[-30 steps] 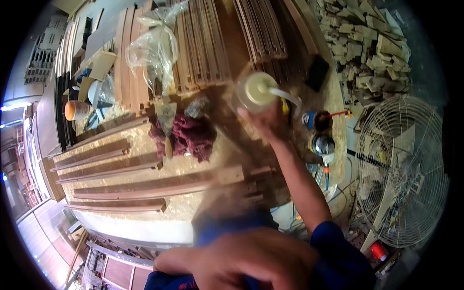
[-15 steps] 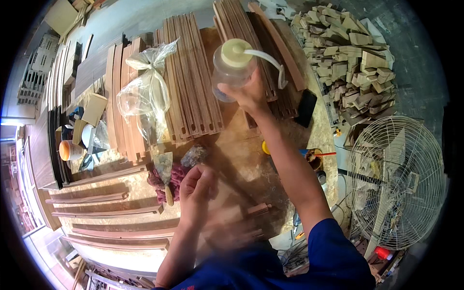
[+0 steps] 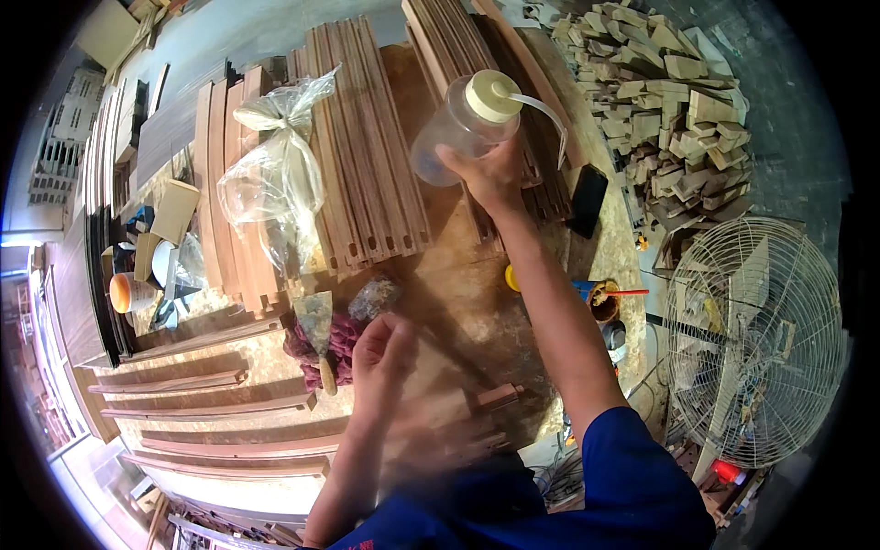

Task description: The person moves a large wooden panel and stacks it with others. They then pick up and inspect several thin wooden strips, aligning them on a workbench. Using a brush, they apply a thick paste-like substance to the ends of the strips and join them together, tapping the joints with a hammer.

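My right hand (image 3: 495, 181) is wrapped round a clear squeeze bottle (image 3: 444, 139) with a cream lid and a bent white spout. The bottle is tilted, its lid leaning to the right, above the wooden strips at the back. My left hand (image 3: 383, 356) is closed, thumb against curled fingers; whatever it may hold is hidden. Just beyond it lies a crumpled greyish clump (image 3: 374, 298). Beside that hand, a putty knife (image 3: 314, 316) with a wooden handle rests on a maroon cloth (image 3: 345, 341).
Grooved brown wooden strips (image 3: 362, 147) fill the back of the worktable, with a knotted plastic bag (image 3: 280, 170) on their left. A black phone (image 3: 588, 197) and a small pot (image 3: 603, 301) lie on the right. Beyond stand a wire-caged fan (image 3: 756, 344) and a heap of wood offcuts (image 3: 669, 119).
The bottle in my right hand has tipped, its lid and spout swinging to the right. My left hand stays closed near the clump, almost unmoved.
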The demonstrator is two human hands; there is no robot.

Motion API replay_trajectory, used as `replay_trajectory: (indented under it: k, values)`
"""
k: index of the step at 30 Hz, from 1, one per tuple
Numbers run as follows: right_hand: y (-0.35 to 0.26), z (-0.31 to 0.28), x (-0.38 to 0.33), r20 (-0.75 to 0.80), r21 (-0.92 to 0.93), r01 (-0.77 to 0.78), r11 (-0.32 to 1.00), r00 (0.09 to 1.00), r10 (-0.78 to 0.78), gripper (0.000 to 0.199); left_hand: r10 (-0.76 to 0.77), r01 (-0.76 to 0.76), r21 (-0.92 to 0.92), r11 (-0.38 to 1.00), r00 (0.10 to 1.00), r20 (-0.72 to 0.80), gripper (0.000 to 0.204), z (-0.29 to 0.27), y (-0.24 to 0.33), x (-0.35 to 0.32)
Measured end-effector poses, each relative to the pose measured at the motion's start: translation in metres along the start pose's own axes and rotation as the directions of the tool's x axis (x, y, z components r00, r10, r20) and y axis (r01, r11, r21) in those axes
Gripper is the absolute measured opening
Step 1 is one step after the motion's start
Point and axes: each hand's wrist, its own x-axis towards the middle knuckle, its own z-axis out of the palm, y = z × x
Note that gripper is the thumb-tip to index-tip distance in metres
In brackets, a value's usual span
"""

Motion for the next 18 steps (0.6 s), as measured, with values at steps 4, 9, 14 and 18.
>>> replay_trajectory:
  k: [4, 9, 14, 18]
  values:
    - [-0.007, 0.004, -0.009, 0.109, -0.127, -0.161, 0.979, 0.978, 0.176, 0.075, -0.002, 0.002, 0.157, 0.988, 1.0, -0.002, 0.011, 0.002, -0.005, 0.001]
    - [-0.009, -0.003, -0.019, 0.059, -0.25, -0.155, 0.956, 0.983, 0.175, 0.082, 0.041, -0.049, 0.182, 0.982, 0.998, 0.047, 0.021, -0.003, -0.053, 0.029]
    - [-0.01, -0.002, -0.039, 0.027, -0.256, -0.163, 0.953, 0.984, 0.175, 0.084, 0.01, -0.04, 0.283, 0.958, 0.994, 0.106, 0.042, 0.018, -0.087, 0.072]
    - [-0.016, -0.009, -0.049, 0.063, -0.148, -0.196, 0.969, 0.976, 0.208, 0.082, 0.302, -0.337, 0.431, 0.837, 0.941, 0.15, 0.055, 0.026, -0.174, 0.148]
